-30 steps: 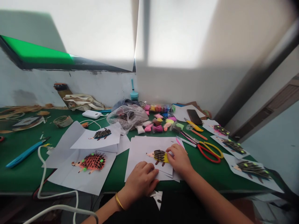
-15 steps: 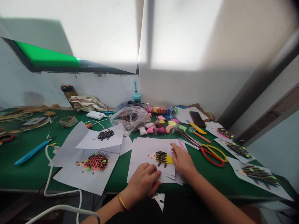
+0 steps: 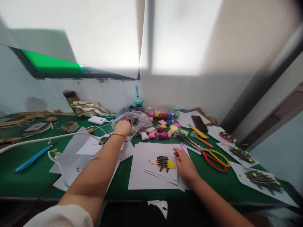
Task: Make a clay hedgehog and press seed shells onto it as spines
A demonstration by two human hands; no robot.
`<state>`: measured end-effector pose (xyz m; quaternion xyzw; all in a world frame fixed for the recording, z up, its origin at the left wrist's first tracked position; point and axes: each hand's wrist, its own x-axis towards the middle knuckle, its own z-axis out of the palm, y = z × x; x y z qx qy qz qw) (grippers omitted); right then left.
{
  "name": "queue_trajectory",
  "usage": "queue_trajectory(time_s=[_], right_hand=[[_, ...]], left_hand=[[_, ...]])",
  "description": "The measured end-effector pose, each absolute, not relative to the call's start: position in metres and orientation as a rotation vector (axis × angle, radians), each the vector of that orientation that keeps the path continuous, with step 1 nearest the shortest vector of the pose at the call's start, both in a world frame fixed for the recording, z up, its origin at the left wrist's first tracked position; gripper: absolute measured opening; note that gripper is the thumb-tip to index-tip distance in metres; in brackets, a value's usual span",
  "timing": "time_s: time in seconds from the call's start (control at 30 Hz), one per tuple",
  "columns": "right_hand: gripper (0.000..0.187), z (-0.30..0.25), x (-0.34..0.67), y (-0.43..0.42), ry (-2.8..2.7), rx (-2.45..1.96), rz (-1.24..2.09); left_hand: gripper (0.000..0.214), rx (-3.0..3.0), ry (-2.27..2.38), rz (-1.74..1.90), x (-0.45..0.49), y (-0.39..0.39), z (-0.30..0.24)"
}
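Observation:
My left hand (image 3: 123, 127) reaches far across the green table (image 3: 28, 176) and rests on a clear plastic bag (image 3: 139, 120) at the back; its fingers curl into the bag, and what they grip is hidden. My right hand (image 3: 186, 164) lies flat on a stack of white paper (image 3: 144, 176), fingers stretched out beside a yellow paper hedgehog with dark spines (image 3: 163, 162). A white cable (image 3: 42, 138) is draped over my left forearm.
Red and yellow scissors (image 3: 215, 159) lie right of my right hand. Coloured clay pieces (image 3: 163, 127) and a black phone (image 3: 198, 123) are behind. More hedgehog sheets (image 3: 259, 178) lie at the right. A blue cutter (image 3: 30, 159) and power bank (image 3: 97, 120) sit at the left.
My left hand left the paper stack and stretched forward to the plastic bag, lifting the white cable on its forearm. My right hand stayed beside the yellow hedgehog.

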<state>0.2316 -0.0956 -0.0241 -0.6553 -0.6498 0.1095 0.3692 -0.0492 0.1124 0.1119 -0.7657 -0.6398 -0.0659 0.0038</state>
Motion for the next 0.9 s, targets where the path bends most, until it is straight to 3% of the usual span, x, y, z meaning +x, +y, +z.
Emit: queue_trajectory(time_s=[0.13,0.53,0.73,0.9], right_hand=[[0.055,-0.025,0.232,-0.093,-1.660,-1.660,0.285],[0.054,-0.025,0.233,-0.092,-1.654,-1.666,0.301],[0.053,-0.024,0.233,-0.093,-1.644,-1.676,0.299],[0.051,-0.021,0.232,-0.094,-1.638,-1.680,0.292]], left_hand=[[0.035,-2.428,-2.048,-0.128,-0.039,0.154,0.089],[0.037,-2.475,-2.363,-0.294,-0.015,0.194,0.052],[0.035,-2.517,-2.519,-0.841,-0.021,0.200,0.056],[0.035,-2.324,-2.641,-1.702,-0.029,0.202,0.068]])
